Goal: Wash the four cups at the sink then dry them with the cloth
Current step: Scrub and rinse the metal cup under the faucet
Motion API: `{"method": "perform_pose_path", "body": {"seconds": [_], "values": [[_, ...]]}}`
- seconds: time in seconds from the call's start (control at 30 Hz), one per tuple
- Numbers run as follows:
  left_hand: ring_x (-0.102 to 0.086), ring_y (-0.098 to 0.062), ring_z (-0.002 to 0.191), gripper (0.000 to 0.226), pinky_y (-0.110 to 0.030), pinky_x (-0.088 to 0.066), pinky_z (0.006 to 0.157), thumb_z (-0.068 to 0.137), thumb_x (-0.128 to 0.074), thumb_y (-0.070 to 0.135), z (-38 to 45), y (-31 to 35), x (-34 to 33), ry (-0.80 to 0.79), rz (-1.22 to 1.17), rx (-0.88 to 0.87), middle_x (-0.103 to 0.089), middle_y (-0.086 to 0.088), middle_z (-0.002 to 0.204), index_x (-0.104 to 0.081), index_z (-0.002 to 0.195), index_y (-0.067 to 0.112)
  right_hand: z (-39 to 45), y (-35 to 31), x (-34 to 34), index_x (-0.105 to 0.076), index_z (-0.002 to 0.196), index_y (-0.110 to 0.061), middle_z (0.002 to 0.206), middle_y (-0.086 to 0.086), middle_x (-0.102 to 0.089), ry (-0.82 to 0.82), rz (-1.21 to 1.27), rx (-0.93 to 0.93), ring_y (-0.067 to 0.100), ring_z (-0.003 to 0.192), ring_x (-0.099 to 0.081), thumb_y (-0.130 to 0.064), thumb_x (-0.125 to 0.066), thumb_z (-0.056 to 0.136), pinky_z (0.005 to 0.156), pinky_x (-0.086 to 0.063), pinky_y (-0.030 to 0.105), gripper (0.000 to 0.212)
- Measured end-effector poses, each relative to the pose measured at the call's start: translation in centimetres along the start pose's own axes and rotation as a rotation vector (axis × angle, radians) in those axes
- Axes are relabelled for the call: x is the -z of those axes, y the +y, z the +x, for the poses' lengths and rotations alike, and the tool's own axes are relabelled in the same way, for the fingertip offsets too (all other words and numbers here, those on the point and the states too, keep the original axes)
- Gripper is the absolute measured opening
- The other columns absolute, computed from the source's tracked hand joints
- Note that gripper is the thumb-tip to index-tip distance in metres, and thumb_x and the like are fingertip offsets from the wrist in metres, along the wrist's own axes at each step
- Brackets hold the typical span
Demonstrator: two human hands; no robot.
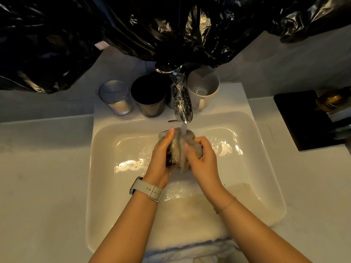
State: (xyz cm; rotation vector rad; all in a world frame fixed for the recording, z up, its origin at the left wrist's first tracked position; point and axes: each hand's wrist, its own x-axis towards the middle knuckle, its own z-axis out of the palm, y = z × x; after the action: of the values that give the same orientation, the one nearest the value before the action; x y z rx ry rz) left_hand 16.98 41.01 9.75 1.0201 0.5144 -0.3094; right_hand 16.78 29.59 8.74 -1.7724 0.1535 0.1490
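Under the running tap (182, 103) my left hand (161, 156) grips a dark glass cup (171, 158) over the white sink (106, 168). My right hand (203, 158) presses a wet grey cloth (182, 143) around the cup, hiding most of it. Water streams onto the cloth. On the ledge behind the basin stand three more cups: a clear glass (116, 97) at the left, a dark metal tumbler (149, 96) beside it, and a white mug (204, 88) right of the tap.
Black plastic sheeting (133, 27) hangs over the wall above the tap. A black tray (303, 120) with a brown object lies on the counter at the right. A white towel (190, 251) drapes over the sink's near edge.
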Motion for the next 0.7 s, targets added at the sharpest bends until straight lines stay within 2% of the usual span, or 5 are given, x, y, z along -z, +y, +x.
{"method": "perform_pose_path", "body": {"seconds": [0.23,0.37,0.47,0.6,0.7], "values": [[-0.066,-0.027,0.113,0.054,-0.043,-0.051,0.097,0.09,-0.055,0.052,-0.9,-1.6,0.7,0.0,0.066,-0.038,-0.071,-0.013,0.119,-0.065,0.125,0.012,1.7,-0.4,-0.2,-0.062,0.096,-0.01,0.09,0.013,-0.069,0.03,0.079,-0.154,0.022,0.084,-0.067,-0.023,-0.055,0.097,0.08,-0.055,0.039,0.015],[-0.068,-0.024,0.109,0.063,-0.036,-0.057,0.086,0.082,-0.068,0.06,-0.5,-1.2,1.1,0.1,0.104,-0.163,-0.071,-0.009,0.116,-0.059,0.124,0.014,0.5,0.0,-0.4,-0.062,0.093,-0.006,0.084,0.015,-0.069,-0.003,0.044,-0.155,0.02,0.073,-0.065,-0.021,-0.052,0.098,0.071,-0.053,0.037,0.019],[-0.068,-0.022,0.109,0.062,-0.041,-0.055,0.093,0.076,-0.069,0.06,0.0,-1.3,1.8,0.122,0.167,-0.183,-0.071,-0.006,0.117,-0.059,0.122,0.02,-0.7,0.2,-0.4,-0.066,0.097,-0.009,0.086,0.006,-0.071,-0.008,0.05,-0.181,0.015,0.079,-0.068,-0.025,-0.054,0.098,0.071,-0.054,0.031,0.02],[-0.065,-0.012,0.113,0.059,-0.031,-0.056,0.09,0.078,-0.078,0.042,-0.1,-1.9,2.1,0.003,0.269,-0.136,-0.067,0.002,0.123,-0.051,0.129,0.026,1.7,-0.7,-0.2,-0.067,0.092,-0.018,0.084,0.003,-0.071,0.055,0.085,-0.186,0.022,0.085,-0.069,-0.026,-0.055,0.097,0.076,-0.057,0.036,0.016],[-0.064,-0.001,0.107,0.07,-0.017,-0.054,0.084,0.071,-0.086,0.021,0.1,-1.4,2.7,-0.021,0.438,-0.133,-0.064,0.009,0.121,-0.048,0.129,0.029,1.8,-0.9,0.2,-0.067,0.097,-0.013,0.09,0.009,-0.071,0.05,0.059,-0.131,0.025,0.087,-0.068,-0.021,-0.054,0.097,0.08,-0.057,0.04,0.014]]}}
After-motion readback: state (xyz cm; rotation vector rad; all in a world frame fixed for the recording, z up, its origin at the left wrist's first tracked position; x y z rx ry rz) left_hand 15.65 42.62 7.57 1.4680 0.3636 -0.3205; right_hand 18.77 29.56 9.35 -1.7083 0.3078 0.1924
